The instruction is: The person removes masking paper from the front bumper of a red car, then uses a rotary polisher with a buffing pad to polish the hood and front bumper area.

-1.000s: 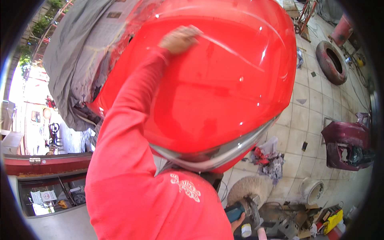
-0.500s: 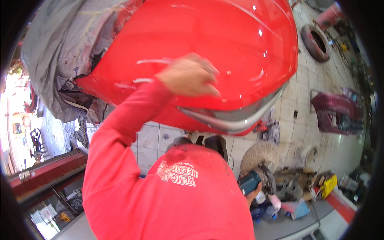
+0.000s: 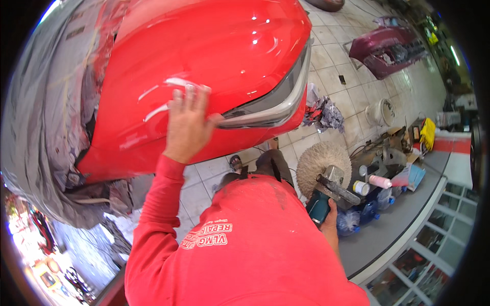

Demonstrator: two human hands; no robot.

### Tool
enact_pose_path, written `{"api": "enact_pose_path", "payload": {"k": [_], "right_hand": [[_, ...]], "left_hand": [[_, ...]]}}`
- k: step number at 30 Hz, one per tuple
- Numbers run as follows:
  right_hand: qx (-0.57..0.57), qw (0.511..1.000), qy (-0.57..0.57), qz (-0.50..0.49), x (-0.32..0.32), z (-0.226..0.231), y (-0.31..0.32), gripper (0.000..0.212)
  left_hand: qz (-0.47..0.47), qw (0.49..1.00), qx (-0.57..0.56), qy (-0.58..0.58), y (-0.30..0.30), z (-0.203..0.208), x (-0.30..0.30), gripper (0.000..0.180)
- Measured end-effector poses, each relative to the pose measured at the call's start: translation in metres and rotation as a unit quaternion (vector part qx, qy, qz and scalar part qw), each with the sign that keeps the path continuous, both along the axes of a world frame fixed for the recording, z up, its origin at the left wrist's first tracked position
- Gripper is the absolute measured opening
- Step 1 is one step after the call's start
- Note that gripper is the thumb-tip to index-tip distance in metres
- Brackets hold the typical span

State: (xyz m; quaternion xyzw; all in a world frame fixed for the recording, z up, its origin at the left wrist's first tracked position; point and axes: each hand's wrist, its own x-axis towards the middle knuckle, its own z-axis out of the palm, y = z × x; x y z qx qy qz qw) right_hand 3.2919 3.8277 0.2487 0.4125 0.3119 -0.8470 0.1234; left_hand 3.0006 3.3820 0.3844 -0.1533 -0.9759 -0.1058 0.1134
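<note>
My left hand [image 3: 189, 125] lies flat on the glossy red car body [image 3: 204, 46], fingers stretched out, beside curved white light reflections and left of the headlight [image 3: 265, 111]. It holds nothing. Down at my right side, my right hand [image 3: 331, 219] is wrapped round the dark teal body of a power polisher [image 3: 318, 207]. A big round fluffy wool pad [image 3: 321, 158] is fitted on the polisher and faces away from me. Part of the right hand's grip is hidden behind the tool.
A grey cover [image 3: 38, 117] drapes the car at left. Beside me at right, a grey bench [image 3: 403, 219] carries a pink bottle [image 3: 380, 182], a white tub [image 3: 361, 188] and other bottles. On the tiled floor are crumpled plastic [image 3: 326, 116], a white bucket [image 3: 380, 112] and a maroon bumper [image 3: 375, 51].
My left hand, blurred above the car before, now rests on the red surface with fingers spread. The view has turned, so the polisher in my right hand shows more fully.
</note>
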Motion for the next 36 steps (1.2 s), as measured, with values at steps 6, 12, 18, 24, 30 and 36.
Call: {"api": "enact_pose_path", "payload": {"k": [6,12,18,24,30,36], "right_hand": [[0.056,0.998,-0.014,-0.013,0.031,-0.018,0.001,0.064],[0.106,0.991,-0.063,-0.056,0.019,-0.037,0.026,0.052],[0.092,0.983,-0.151,-0.056,-0.015,-0.015,0.071,0.058],[0.093,0.986,-0.134,0.046,-0.108,0.032,0.118,0.064],[0.113,0.980,-0.100,0.126,-0.205,0.034,0.171,0.065],[0.110,0.965,-0.060,0.229,-0.267,0.045,0.169,0.066]], "left_hand": [[-0.125,0.983,0.119,-0.066,0.083,0.022,-0.043,0.088],[-0.138,0.977,0.027,-0.158,0.167,-0.002,-0.144,0.092],[-0.105,0.990,-0.001,-0.093,0.277,-0.028,-0.292,0.078],[-0.008,0.969,-0.243,-0.041,0.327,-0.089,-0.355,0.069],[-0.105,0.981,-0.059,-0.155,0.244,-0.023,-0.296,0.050],[0.240,0.966,-0.060,-0.079,-0.006,0.005,-0.143,0.053]]}}
